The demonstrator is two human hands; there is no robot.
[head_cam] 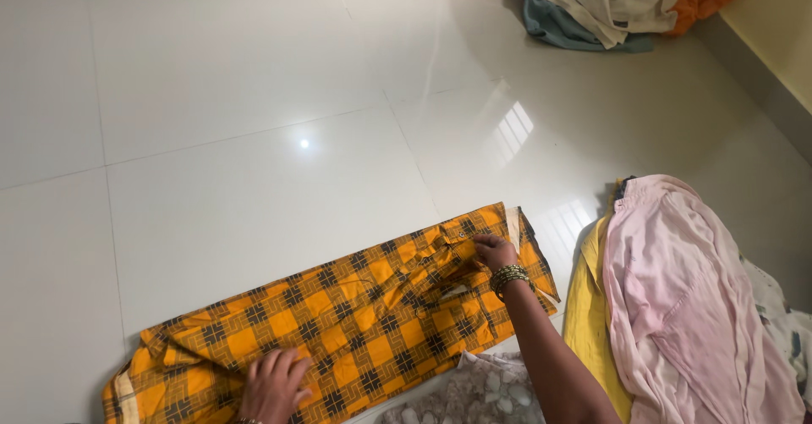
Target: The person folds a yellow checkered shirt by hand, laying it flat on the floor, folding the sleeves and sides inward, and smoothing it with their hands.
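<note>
- Orange-checked shirt [355,322] lies flat on the white tiled floor [211,136], mid-fold by the look of it.
- Left hand [272,388] presses flat, fingers spread; right hand [494,251] pinches the collar end.
- Next fold likely needs both edges aligned.

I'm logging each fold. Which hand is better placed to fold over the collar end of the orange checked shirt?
The right hand, probably. Its fingers already pinch the orange checked shirt near the collar end, while the left hand lies flat on the far end, pinning it to the floor.
</note>
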